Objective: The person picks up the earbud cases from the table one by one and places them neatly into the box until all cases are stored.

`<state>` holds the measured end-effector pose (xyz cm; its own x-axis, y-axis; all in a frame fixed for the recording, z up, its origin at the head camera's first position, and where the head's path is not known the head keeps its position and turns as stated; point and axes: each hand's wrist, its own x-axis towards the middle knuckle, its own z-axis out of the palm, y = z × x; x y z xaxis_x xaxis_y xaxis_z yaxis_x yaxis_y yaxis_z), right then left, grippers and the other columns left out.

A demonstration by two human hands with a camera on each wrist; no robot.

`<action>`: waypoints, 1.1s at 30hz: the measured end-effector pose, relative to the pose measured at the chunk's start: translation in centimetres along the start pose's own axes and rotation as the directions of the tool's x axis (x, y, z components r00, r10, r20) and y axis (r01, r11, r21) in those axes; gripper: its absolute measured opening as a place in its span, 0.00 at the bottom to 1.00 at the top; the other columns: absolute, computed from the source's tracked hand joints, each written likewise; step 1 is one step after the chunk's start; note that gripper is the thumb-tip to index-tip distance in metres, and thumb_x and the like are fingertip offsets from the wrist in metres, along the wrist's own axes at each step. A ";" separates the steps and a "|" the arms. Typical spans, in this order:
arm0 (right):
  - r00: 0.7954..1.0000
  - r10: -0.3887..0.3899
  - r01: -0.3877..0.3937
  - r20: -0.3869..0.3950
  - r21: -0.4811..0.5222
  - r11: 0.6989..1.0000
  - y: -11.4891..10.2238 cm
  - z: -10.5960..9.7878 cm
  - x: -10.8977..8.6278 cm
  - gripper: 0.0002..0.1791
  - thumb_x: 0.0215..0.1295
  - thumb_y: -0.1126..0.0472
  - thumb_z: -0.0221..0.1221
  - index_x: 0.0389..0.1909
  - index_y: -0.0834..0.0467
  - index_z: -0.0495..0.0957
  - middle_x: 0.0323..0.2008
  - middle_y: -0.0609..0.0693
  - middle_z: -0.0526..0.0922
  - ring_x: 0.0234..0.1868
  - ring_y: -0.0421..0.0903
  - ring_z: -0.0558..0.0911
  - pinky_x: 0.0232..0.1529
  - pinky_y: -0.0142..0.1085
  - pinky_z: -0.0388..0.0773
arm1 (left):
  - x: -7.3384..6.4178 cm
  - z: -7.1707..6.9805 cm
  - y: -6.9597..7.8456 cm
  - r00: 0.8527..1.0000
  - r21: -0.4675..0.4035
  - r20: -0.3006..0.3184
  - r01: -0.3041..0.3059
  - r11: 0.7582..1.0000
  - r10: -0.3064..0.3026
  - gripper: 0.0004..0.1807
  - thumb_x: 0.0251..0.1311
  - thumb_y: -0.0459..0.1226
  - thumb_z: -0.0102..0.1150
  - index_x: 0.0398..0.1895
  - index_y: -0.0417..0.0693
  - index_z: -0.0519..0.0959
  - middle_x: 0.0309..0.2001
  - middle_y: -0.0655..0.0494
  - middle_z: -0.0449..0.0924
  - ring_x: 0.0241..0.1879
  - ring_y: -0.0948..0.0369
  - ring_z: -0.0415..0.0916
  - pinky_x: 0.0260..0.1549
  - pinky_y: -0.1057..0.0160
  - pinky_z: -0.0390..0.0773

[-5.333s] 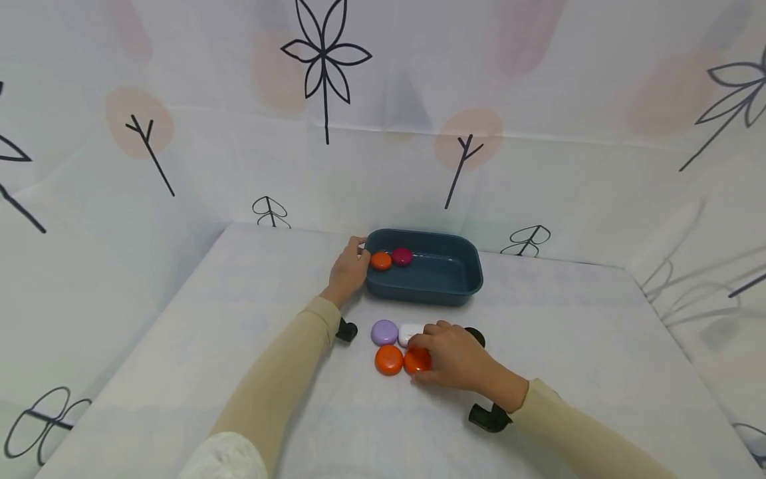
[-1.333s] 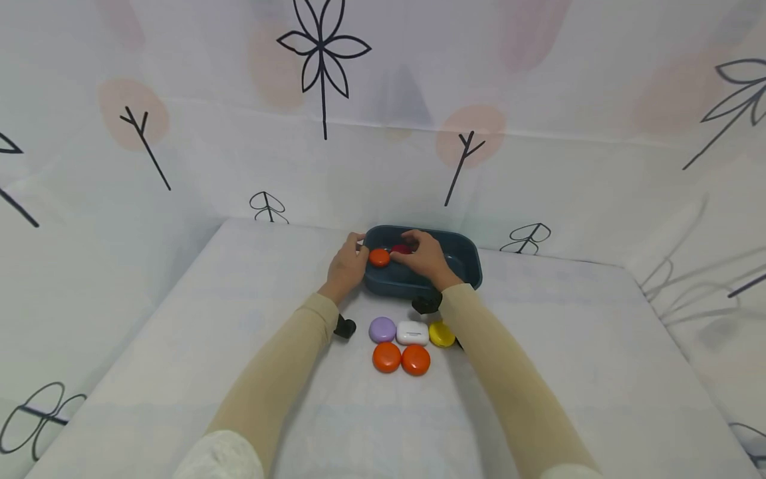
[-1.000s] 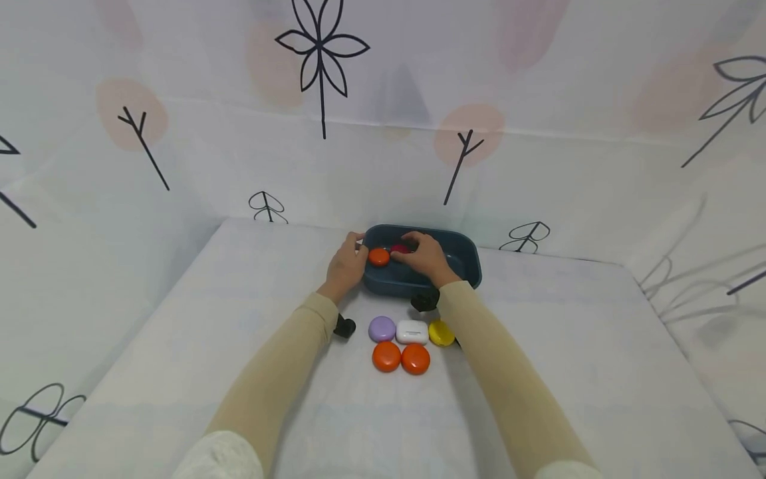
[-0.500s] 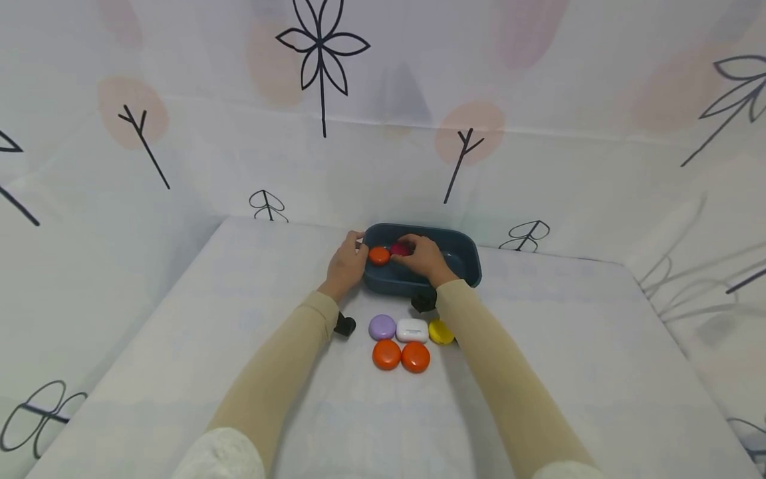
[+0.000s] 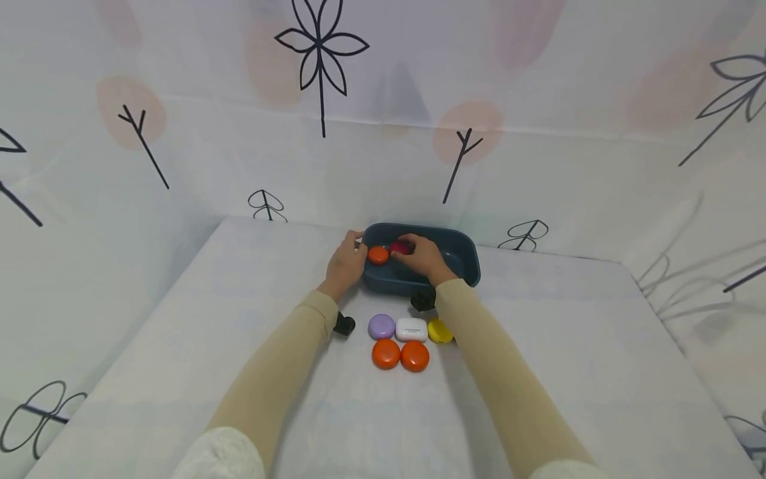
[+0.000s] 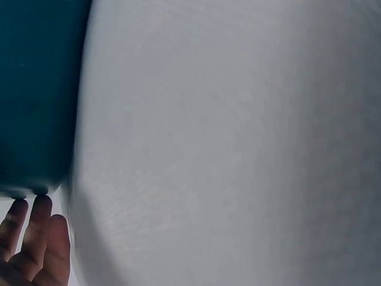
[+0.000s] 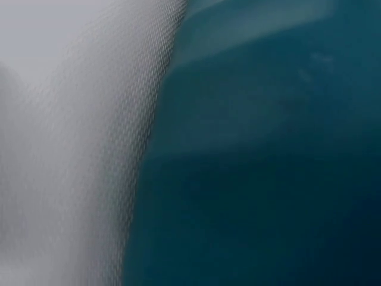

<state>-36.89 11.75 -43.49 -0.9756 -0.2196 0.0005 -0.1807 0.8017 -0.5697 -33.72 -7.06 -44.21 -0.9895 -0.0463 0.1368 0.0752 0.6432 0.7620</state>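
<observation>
In the head view, a dark teal rectangular tub (image 5: 419, 287) stands near the back of the table. My left hand (image 5: 345, 266) is at its left end; in the left wrist view, fingertips of the left hand (image 6: 38, 244) touch the tub's wall, fingers mostly straight. My right hand (image 5: 421, 256) reaches inside over the front rim, thumb and fingers round a glossy dark red disc (image 5: 399, 247), partly covered by the fingers. Left of it in the tub lies an orange disc (image 5: 378, 255). The right wrist view has only the tub's wall (image 7: 250, 149) and white cloth.
In front of the tub, a lilac disc (image 5: 382, 326), a white rounded case (image 5: 411, 330) and a yellow disc (image 5: 439, 330) form a row. Two orange discs, a left one (image 5: 385, 354) and a right one (image 5: 415, 356), lie nearer. The right sleeve (image 5: 479, 346) partly overlaps the yellow disc.
Since the oldest frame, my right hand has gone from the right orange disc on the table into the tub, to the dark red disc. The left hand has stayed at the tub's end.
</observation>
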 end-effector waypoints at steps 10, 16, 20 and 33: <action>1.000 0.009 -0.008 0.024 -0.037 0.999 -0.2 -0.1 -0.1 0.32 0.50 0.44 0.58 0.57 0.50 0.66 0.53 0.54 0.71 0.51 0.51 0.70 0.54 0.46 0.65 | -0.2 -0.1 0.2 1.000 0.001 0.000 0.008 1.000 -0.008 0.22 0.58 0.44 0.37 0.57 0.56 0.61 0.52 0.52 0.72 0.50 0.55 0.70 0.49 0.55 0.67; 0.999 0.025 -0.022 0.037 -0.058 0.998 -0.3 -0.1 -0.1 0.31 0.51 0.46 0.58 0.56 0.51 0.66 0.53 0.53 0.71 0.51 0.50 0.69 0.55 0.45 0.64 | -0.4 -0.2 0.3 1.000 -0.007 -0.004 0.018 1.000 -0.018 0.21 0.59 0.44 0.37 0.57 0.55 0.61 0.51 0.52 0.72 0.50 0.55 0.70 0.49 0.55 0.67; 0.999 0.018 -0.016 0.030 -0.067 0.998 -0.2 0.0 -0.1 0.30 0.51 0.47 0.58 0.56 0.51 0.66 0.53 0.53 0.71 0.50 0.50 0.69 0.54 0.45 0.65 | -0.4 -0.1 0.3 1.000 -0.002 -0.008 0.018 1.000 -0.019 0.21 0.59 0.44 0.38 0.57 0.56 0.61 0.51 0.52 0.72 0.49 0.55 0.70 0.49 0.55 0.67; 1.000 0.017 -0.014 0.021 -0.120 0.993 -0.5 -0.2 -0.2 0.28 0.53 0.51 0.57 0.55 0.54 0.65 0.52 0.54 0.71 0.49 0.50 0.70 0.53 0.45 0.66 | -0.4 0.0 0.5 1.000 0.010 -0.011 0.019 1.000 -0.019 0.21 0.59 0.44 0.37 0.57 0.56 0.61 0.51 0.52 0.72 0.49 0.56 0.70 0.48 0.55 0.67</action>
<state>-36.63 11.47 -43.07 -0.9757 -0.2177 -0.0259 -0.1808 0.8658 -0.4666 -33.26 -6.75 -43.87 -0.9894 -0.0667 0.1289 0.0549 0.6502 0.7578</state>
